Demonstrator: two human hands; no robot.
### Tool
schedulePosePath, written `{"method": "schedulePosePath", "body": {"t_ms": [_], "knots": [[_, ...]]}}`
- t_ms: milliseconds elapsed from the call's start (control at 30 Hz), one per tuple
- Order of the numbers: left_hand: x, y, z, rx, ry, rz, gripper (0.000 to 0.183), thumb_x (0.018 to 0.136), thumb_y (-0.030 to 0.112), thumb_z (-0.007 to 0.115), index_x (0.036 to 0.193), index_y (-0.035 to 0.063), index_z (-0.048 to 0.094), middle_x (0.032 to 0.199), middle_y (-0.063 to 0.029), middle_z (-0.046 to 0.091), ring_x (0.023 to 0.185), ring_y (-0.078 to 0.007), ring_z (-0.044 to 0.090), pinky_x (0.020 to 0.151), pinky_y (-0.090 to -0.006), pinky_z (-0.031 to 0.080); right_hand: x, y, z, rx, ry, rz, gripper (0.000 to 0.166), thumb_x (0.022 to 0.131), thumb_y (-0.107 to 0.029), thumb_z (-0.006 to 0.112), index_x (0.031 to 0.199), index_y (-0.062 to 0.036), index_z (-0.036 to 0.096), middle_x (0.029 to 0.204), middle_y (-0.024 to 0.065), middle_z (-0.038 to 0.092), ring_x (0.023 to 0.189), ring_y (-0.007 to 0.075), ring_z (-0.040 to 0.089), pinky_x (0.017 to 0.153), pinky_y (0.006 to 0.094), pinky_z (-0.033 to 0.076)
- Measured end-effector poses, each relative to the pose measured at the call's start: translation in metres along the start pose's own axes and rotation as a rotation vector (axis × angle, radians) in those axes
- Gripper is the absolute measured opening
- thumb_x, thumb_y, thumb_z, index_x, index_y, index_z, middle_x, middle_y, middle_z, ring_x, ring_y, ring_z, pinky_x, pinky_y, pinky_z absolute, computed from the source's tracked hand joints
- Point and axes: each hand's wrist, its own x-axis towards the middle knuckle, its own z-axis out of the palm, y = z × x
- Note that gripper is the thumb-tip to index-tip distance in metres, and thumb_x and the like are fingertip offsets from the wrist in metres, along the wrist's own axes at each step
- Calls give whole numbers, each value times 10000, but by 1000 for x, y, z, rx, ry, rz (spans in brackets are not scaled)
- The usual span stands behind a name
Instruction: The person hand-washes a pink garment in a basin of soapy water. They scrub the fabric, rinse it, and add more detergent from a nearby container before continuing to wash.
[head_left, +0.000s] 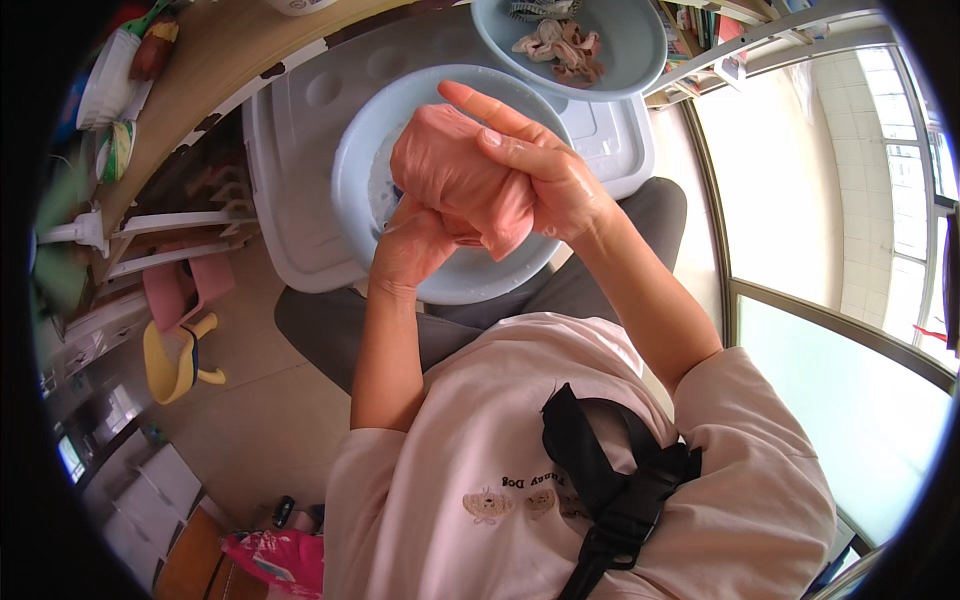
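Note:
A wet pink cloth (461, 180) is bunched between my two hands, above a light blue plastic basin (352, 150). My left hand (409, 244) grips it from below, with most of its fingers hidden in the folds. My right hand (559, 169) holds the far right side, thumb on top and index finger stretched out past the fabric. Soapy water shows inside the basin at the left, along with a dark item mostly hidden by the cloth. The basin rests on the grey lid (292, 217) of a plastic storage box, right before my knees.
A second blue basin (630, 52) with small wrung garments (562, 49) stands beyond at the right. To the left is a wooden shelf edge (202, 45) with white bowls (109, 79). A yellow slipper-like item (172, 364) lies low at left; a sliding door frame (712, 195) runs along the right.

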Motion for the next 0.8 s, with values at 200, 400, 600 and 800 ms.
{"method": "schedulePosePath", "body": {"t_ms": [200, 400, 600, 800], "knots": [[5, 13, 9, -101, 114, 89, 823, 891, 534, 568, 1501, 103, 222, 1440, -93, 417, 1305, -257, 453, 1029, -447, 418, 13, 21, -28, -902, 218, -115, 280, 837, -117, 657, 1098, -19, 675, 1186, 179, 617, 999, 226, 635, 836, 344, 517], [1, 14, 2, -263, 143, 62, 600, 984, 470, 419, 1467, 126, 322, 1425, -78, 443, 1299, -264, 453, 1026, -482, 403, 9, 26, -23, -1329, 188, -350, 281, 832, -125, 618, 1090, -23, 664, 1108, 162, 646, 916, 340, 635, 830, 375, 518], [5, 1, -12, -379, -56, 90, 788, 897, 664, 444, 1463, 123, 351, 1347, -92, 523, 1227, -282, 509, 962, -477, 439, 8, 5, 14, -1322, 135, -362, 285, 861, -110, 613, 1132, -26, 644, 1078, 194, 660, 910, 376, 644, 816, 401, 519], [-1, 12, 15, -238, 98, 87, 658, 887, 360, 666, 1442, 226, 339, 1301, -55, 490, 1191, -241, 522, 963, -426, 466, 67, -99, 90, -1287, 72, -806, 252, 896, -100, 609, 1113, 21, 648, 985, 214, 674, 815, 306, 687, 724, 360, 551]]}}
